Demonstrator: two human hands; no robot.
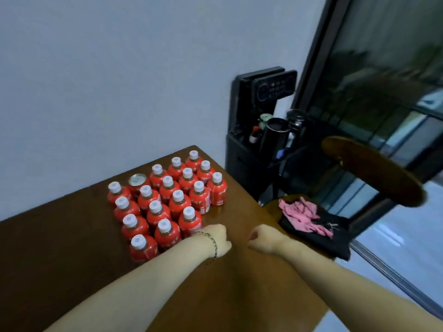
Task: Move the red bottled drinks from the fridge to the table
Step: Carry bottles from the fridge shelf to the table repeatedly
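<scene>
Both my left hand (pixel 219 238) and right hand (pixel 262 237) sit over the brown wooden worktop (pixel 72 236), fingers curled into fists, seemingly empty, just beside the upright cluster of red white-capped bottled drinks (pixel 178 207); one silver-topped red can (pixel 137 183) stands at that cluster's far edge.

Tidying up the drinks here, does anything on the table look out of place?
Yes: a red can with a silver top stands in the group of white-capped red bottles, near its far left end. All stand upright.

Red bottles (pixel 177 205) white-capped; table (pixel 72 248) dark brown; cloth (pixel 304 215) pink.
</scene>
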